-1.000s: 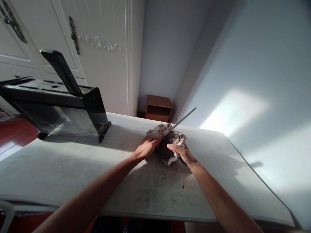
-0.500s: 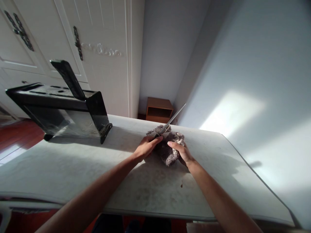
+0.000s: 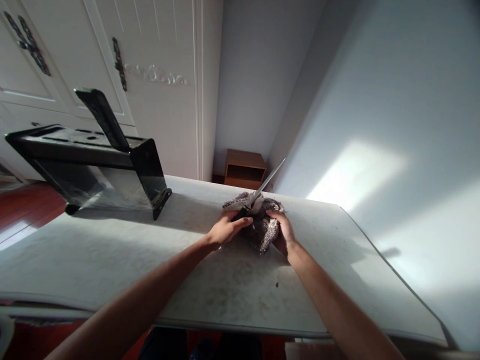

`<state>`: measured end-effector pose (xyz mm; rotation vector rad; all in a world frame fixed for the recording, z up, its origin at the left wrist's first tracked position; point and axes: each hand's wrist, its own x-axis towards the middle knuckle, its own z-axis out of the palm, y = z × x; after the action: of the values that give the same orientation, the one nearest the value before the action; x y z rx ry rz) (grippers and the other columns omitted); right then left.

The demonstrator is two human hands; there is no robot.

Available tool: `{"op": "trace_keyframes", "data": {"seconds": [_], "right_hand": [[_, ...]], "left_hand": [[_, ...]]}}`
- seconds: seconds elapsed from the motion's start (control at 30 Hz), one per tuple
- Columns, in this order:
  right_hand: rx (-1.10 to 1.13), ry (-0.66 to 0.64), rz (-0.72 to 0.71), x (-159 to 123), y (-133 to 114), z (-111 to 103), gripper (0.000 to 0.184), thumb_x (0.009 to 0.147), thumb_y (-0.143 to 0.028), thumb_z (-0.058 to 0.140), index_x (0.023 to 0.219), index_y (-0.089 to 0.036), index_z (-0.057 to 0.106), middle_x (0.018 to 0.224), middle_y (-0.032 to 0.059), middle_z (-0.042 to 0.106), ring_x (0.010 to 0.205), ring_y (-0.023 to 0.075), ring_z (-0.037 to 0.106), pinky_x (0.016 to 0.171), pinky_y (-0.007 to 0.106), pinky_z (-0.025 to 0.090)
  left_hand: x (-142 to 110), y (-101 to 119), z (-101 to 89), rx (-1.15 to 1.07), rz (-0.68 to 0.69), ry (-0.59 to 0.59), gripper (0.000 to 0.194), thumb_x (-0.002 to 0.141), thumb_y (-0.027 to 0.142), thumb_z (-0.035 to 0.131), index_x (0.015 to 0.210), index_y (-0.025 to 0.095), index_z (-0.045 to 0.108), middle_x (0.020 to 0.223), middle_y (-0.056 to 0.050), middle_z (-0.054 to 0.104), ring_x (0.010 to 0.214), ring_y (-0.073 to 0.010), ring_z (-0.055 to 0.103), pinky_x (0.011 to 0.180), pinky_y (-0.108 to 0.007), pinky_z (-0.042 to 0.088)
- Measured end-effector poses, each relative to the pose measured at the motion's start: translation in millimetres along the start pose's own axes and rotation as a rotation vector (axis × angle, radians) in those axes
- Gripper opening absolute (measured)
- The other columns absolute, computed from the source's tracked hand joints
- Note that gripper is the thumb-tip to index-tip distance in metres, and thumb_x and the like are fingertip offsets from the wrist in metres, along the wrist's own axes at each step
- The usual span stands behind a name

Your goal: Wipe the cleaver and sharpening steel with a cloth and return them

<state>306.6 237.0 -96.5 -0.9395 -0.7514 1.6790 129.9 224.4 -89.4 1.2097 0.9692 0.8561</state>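
One knife (image 3: pixel 269 180) has its handle (image 3: pixel 242 213) within the left fingers (image 3: pixel 244 221).

Knife handle (image 3: pixel 242 213) partly hidden by left hand (image 3: pixel 224 231)

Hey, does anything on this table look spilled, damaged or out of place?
Yes: a small reddish-brown spot on the whitish tabletop, near the right forearm. It could be a stain or a drip; I can't tell which. Grayish smudges mottle the surface beside it, so it looks dirty.
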Motion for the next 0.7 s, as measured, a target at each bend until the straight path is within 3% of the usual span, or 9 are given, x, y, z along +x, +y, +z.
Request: {"op": "trace_keyframes", "data": {"seconds": [0.1,0.23,0.4,0.53,0.63,0.7], "right_hand": [[0.013,-0.001,0.015,1.6,0.7,-1.9,0.027,0.068,-0.035,0.067,0.089,-0.019,0.071,0.085,0.0071,0.074,0.093,0.0309,0.068,0.082,0.043,0.056],[-0.02,-0.034,-0.001,-0.6,0.8,-1.3,0.029,0.067,-0.032,0.068,0.092,-0.018,0.071,0.085,0.0065,0.074,0.093,0.0299,0.068,0.082,0.041,0.056],[-0.094,-0.103,-0.059,-4.8,-0.1,0.0,0.033,0.069,-0.028,0.068,0.1,-0.017,0.071,0.088,0.0069,0.074,0.09,0.0287,0.069,0.082,0.04,0.055],[-0.128,-0.099,-0.037,-4.2,0.1,-2.3,0.031,0.07,-0.029,0.067,0.098,-0.018,0.071,0.086,0.007,0.074,0.089,0.0292,0.069,0.082,0.041,0.055],[-0.15,-0.091,-0.048,-2.9,0.0,-3.1,0.032,0.069,-0.029,0.068,0.1,-0.019,0.07,0.088,0.0065,0.074,0.092,0.0296,0.069,0.084,0.043,0.055],[-0.164,-0.087,-0.059,-2.5,-0.4,-2.7,0.034,0.068,-0.03,0.069,0.1,-0.02,0.07,0.088,0.0058,0.074,0.094,0.03,0.069,0.085,0.043,0.055]], "left_hand": [[-0.2,-0.2,-0.1,-0.008,-0.044,-0.079,0.04,0.076,0.052,0.064,0.07,0.019,0.042,0.043,0.009,0.031,0.035,-0.005,0.024,0.035,-0.021,0.013],[0.3,-1.7,0.6,0.012,-0.056,-0.089,0.043,0.076,0.057,0.063,0.072,0.019,0.044,0.043,0.009,0.032,0.034,-0.005,0.026,0.034,-0.02,0.015],[0.3,-0.2,0.2,0.016,-0.039,-0.079,0.037,0.079,0.049,0.062,0.071,0.019,0.042,0.041,0.009,0.033,0.034,-0.0058,0.026,0.034,-0.021,0.016],[-2.7,3.9,-1.1,0.19,0.0,0.025,0.034,0.081,0.049,0.06,0.073,0.018,0.051,0.048,0.006,0.044,0.039,-0.0083,0.036,0.039,-0.022,0.024],[-5.9,6.3,-0.5,0.405,0.15,0.167,0.037,0.084,0.053,0.057,0.081,0.017,0.063,0.07,0.0,0.063,0.065,-0.0138,0.057,0.056,-0.022,0.038],[-7.7,7.1,0.5,0.522,0.208,0.24,0.04,0.087,0.056,0.052,0.088,0.019,0.067,0.084,-0.002,0.068,0.081,-0.0181,0.062,0.066,-0.024,0.041]]}}
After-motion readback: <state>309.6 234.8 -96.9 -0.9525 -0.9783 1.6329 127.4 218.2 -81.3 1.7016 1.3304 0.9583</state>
